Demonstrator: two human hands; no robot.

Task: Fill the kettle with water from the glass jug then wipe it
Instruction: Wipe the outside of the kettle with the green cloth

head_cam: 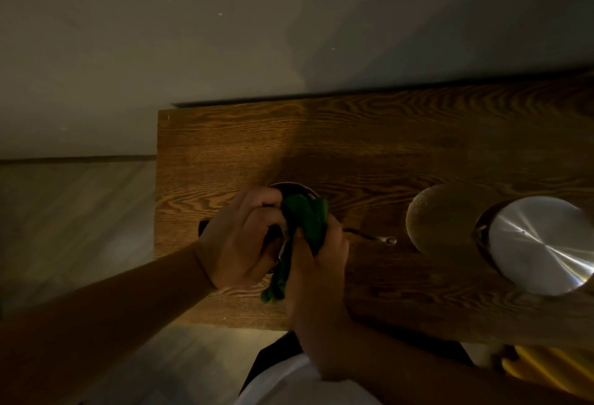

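Kettle (291,191): near the bench's (385,147) left edge, mostly hidden by both hands | left hand (238,237): closed on what seems its handle | right hand (316,255): clamped on green cloth (302,221) against the kettle | jug's steel lid (540,244): toward right end

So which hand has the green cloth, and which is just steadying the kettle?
The right hand grips the green cloth, pressing it against the kettle. The left hand is bare, clasping the kettle's other side.
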